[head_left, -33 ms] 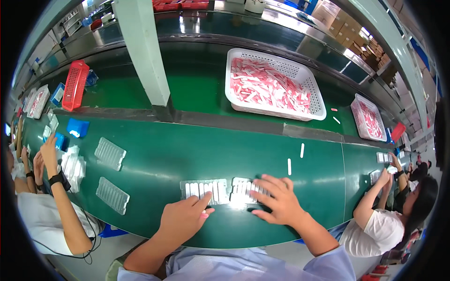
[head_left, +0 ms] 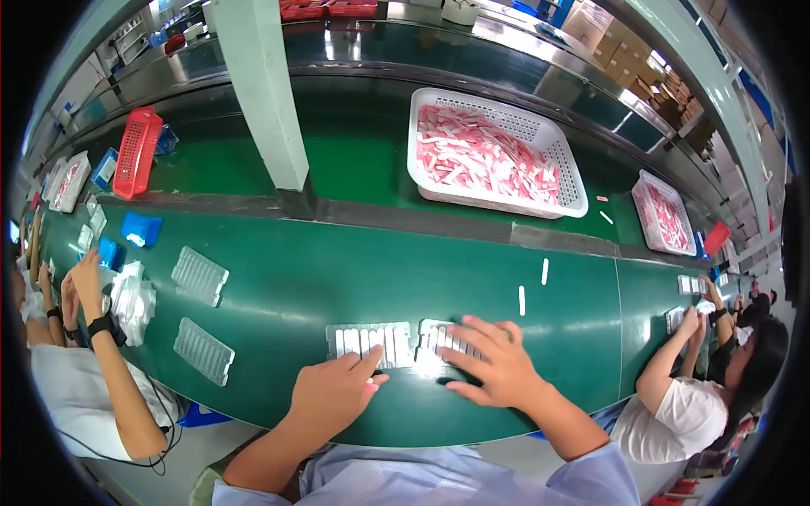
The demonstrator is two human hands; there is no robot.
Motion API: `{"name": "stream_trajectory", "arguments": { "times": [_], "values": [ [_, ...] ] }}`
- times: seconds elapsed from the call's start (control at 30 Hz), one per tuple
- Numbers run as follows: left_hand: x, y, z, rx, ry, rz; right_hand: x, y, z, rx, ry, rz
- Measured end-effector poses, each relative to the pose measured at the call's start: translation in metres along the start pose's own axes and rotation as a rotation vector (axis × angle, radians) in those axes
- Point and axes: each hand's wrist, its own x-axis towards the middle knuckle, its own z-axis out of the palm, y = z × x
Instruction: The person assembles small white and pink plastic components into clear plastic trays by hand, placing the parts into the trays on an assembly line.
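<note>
Two clear plastic trays lie side by side in front of me, both with white sticks in their slots. Over the lower right of the left tray (head_left: 340, 328) reaches the index finger of my left hand (head_left: 334, 388). The other fingers of that hand are curled around a small white-and-pink stick (head_left: 370, 385), mostly hidden in the grip. My right hand (head_left: 499, 364) is spread over the right side of the other tray (head_left: 429, 334), covering part of it; nothing shows in its grasp.
Two slotted trays without sticks, one upper (head_left: 200, 276) and one lower (head_left: 204, 351), lie to the left. Two loose white sticks (head_left: 522, 300) lie at right. A white basket (head_left: 582, 198) of pink-and-white sticks stands beyond the ledge, right of a post (head_left: 268, 101). People work on both sides.
My right hand has shifted slightly left over the right tray. My left hand stays nearly in place, its index finger still at the left tray.
</note>
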Motion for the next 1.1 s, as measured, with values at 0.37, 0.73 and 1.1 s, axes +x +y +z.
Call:
{"name": "stream_trajectory", "arguments": {
  "times": [0.37,0.73,1.1],
  "values": [
    [-0.015,0.008,-0.006,-0.1,0.016,-0.038,0.061,-0.024,0.013,0.062,-0.138,-0.18],
    [-0.014,-0.03,-0.018,0.131,0.04,0.092,0.058,-0.025,0.012,0.017,-0.109,-0.125],
    [0.003,-0.057,-0.002,0.174,0.161,0.279,0.069,-0.039,0.018,-0.017,-0.13,-0.128]
  ]
}}
